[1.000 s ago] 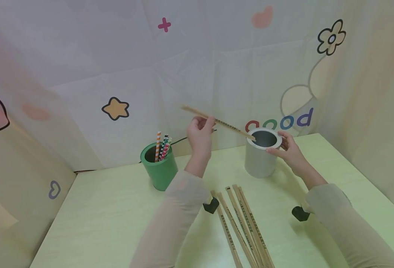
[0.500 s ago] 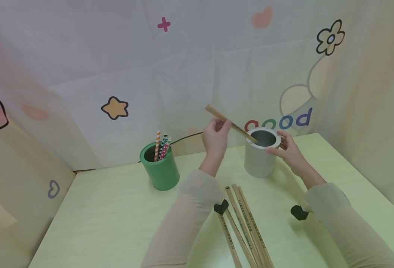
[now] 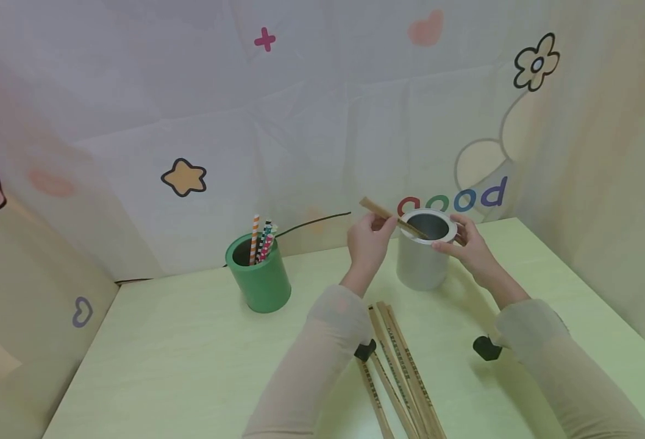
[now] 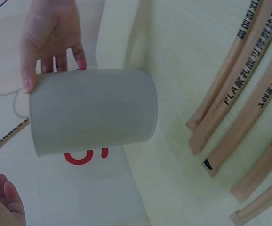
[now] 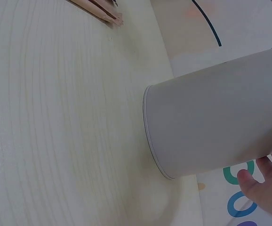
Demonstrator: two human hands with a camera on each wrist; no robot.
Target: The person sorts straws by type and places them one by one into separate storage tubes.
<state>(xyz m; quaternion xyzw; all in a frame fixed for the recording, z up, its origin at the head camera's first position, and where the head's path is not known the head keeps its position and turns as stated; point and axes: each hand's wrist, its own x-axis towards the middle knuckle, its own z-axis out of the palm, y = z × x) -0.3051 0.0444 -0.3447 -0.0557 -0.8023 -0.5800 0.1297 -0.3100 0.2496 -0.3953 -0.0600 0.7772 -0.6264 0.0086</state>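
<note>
My left hand [image 3: 369, 241] pinches a paper-wrapped straw [image 3: 376, 208] that slants down to the right. The straw's lower end passes over the rim into the mouth of the grey-white round canister [image 3: 422, 265]. In the left wrist view the printed wrapper [image 4: 6, 139] runs up to the canister's rim. My right hand [image 3: 469, 251] grips the canister at its right side, thumb at the front of the rim and fingers behind. The right wrist view shows the canister's plain wall [image 5: 216, 113] upright on the table, with fingertips against it.
Several more wrapped straws [image 3: 405, 366] lie on the table in front of the canister, partly under the left sleeve. A green canister [image 3: 262, 283] with several striped straws [image 3: 262, 244] stands to the left. Behind the pale table [image 3: 180, 353] hangs a printed curtain [image 3: 311, 134].
My left hand has moved right and slightly down with the wrapped straw, whose end has gone further into the grey-white canister. The right hand keeps its hold on the canister.
</note>
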